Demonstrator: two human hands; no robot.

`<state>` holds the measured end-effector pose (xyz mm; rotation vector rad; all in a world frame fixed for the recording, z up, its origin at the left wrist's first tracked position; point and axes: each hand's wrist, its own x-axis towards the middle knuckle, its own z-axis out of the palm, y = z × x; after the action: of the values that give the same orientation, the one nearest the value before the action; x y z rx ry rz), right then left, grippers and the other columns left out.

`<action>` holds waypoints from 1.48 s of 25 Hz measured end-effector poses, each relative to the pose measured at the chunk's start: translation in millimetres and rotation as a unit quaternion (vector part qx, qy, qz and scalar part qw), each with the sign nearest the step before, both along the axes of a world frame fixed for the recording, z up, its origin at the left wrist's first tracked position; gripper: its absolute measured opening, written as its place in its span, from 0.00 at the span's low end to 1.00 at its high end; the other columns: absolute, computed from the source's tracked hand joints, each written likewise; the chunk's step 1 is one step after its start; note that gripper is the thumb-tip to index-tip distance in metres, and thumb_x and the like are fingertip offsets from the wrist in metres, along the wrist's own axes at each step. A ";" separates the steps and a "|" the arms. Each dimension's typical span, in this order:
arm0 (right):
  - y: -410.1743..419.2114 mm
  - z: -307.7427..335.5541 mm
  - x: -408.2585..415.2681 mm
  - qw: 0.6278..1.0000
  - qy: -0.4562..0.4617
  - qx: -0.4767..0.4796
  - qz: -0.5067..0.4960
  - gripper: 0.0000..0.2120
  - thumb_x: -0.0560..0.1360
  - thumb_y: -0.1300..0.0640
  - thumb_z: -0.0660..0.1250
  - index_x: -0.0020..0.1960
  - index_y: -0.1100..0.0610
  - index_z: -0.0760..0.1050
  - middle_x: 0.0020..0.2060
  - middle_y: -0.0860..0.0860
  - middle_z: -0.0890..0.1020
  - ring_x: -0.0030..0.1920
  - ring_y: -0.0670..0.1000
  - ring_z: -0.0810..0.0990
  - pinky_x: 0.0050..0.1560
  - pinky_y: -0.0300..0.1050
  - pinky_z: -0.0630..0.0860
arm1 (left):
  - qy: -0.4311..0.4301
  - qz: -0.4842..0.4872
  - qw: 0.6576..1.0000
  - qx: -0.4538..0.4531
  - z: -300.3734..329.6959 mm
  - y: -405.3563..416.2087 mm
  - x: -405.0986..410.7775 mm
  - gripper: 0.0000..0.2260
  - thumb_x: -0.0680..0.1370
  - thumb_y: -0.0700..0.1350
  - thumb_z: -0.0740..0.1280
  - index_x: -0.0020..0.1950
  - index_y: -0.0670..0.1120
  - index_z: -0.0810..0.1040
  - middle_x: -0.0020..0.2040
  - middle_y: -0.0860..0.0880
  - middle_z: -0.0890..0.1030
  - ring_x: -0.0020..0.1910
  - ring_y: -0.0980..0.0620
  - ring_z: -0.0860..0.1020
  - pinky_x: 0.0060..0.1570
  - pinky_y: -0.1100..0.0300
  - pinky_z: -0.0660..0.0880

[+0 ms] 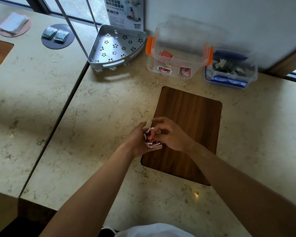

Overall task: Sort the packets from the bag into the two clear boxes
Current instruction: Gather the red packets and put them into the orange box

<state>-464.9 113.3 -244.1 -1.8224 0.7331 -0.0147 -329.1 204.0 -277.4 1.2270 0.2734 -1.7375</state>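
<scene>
Small stack of red, black and white packets (152,140) cupped in left hand (138,139), over the near left edge of the dark wooden inlay (188,127) in the bench (92,117). Left hand closed round the stack from the left and beneath. Right hand (169,134) curled over the stack from the right, fingertips (156,132) on the top packet; pinching it or only touching, cannot tell.

At the far side of the bench, against the wall, two clear boxes side by side. Orange-clipped box (176,60): lid raised, a few red packets (166,54) inside, two showing through the front wall, one higher toward the back. Blue-clipped box (231,71), just right of it: holds dark green packets (229,65), heaped, count not readable.

Left of the orange-clipped box, a grey perforated corner rack (116,47) with its printed carton (125,12) standing behind.

On the neighbouring bench to the far left, two dark green sachets (55,35) lying on a black round coaster (58,36); further left, a folded white plastic bag (14,23) on a pink round coaster (14,29).

Bare forearms, white garment (154,230) at bottom edge of view.
</scene>
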 end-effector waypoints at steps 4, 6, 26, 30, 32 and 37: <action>2.5 -6.2 -8.4 0.998 0.029 0.054 -0.003 0.16 0.76 0.71 0.63 0.41 0.56 0.84 0.67 0.48 0.70 0.68 0.47 0.70 0.66 0.42 0.73 | -0.010 -0.005 1.000 -0.009 3.6 1.6 -1.3 0.21 0.82 0.57 0.57 0.63 0.42 0.77 0.52 0.40 0.83 0.51 0.41 0.82 0.59 0.41 0.77; 5.7 -7.6 -11.4 0.998 0.028 0.048 -0.039 0.19 0.78 0.70 0.59 0.40 0.53 0.83 0.67 0.49 0.71 0.68 0.47 0.71 0.61 0.39 0.76 | -0.002 -0.009 1.000 -0.017 5.6 0.8 -2.1 0.20 0.82 0.56 0.58 0.61 0.41 0.78 0.52 0.39 0.83 0.53 0.40 0.81 0.61 0.41 0.75; -52.4 25.9 19.1 0.904 -0.073 0.228 -0.353 0.07 0.80 0.56 0.66 0.55 0.57 0.79 0.50 0.59 0.85 0.52 0.57 0.85 0.56 0.55 0.82 | -0.173 0.120 0.970 -0.124 57.5 -97.7 -0.3 0.19 0.76 0.35 0.65 0.68 0.39 0.72 0.60 0.35 0.80 0.56 0.37 0.82 0.61 0.39 0.77; -109.5 49.0 36.4 0.892 -0.126 0.197 -0.388 0.14 0.79 0.57 0.67 0.63 0.61 0.75 0.54 0.59 0.84 0.51 0.54 0.86 0.51 0.50 0.84 | -0.276 0.055 0.946 -0.163 88.1 -153.2 20.9 0.14 0.76 0.35 0.67 0.61 0.41 0.79 0.54 0.39 0.84 0.46 0.46 0.84 0.42 0.53 0.81; -143.5 59.4 43.0 0.893 -0.153 0.171 -0.388 0.15 0.78 0.56 0.69 0.62 0.61 0.76 0.53 0.58 0.84 0.51 0.54 0.86 0.46 0.46 0.84 | -0.332 0.013 0.926 -0.177 99.5 -182.8 33.9 0.11 0.76 0.37 0.68 0.58 0.41 0.81 0.51 0.40 0.84 0.47 0.44 0.83 0.40 0.56 0.80; -232.2 74.4 71.8 0.904 -0.147 0.115 -0.384 0.12 0.78 0.61 0.69 0.59 0.64 0.78 0.51 0.63 0.84 0.47 0.59 0.86 0.41 0.48 0.85 | -0.405 -0.070 0.895 -0.171 117.9 -263.7 75.5 0.12 0.72 0.37 0.74 0.53 0.34 0.83 0.48 0.35 0.84 0.46 0.38 0.83 0.54 0.44 0.79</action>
<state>-393.1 -118.9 -169.6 -1.1744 1.1343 -0.6773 -253.5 -59.7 -159.6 1.6004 -0.6034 -1.1707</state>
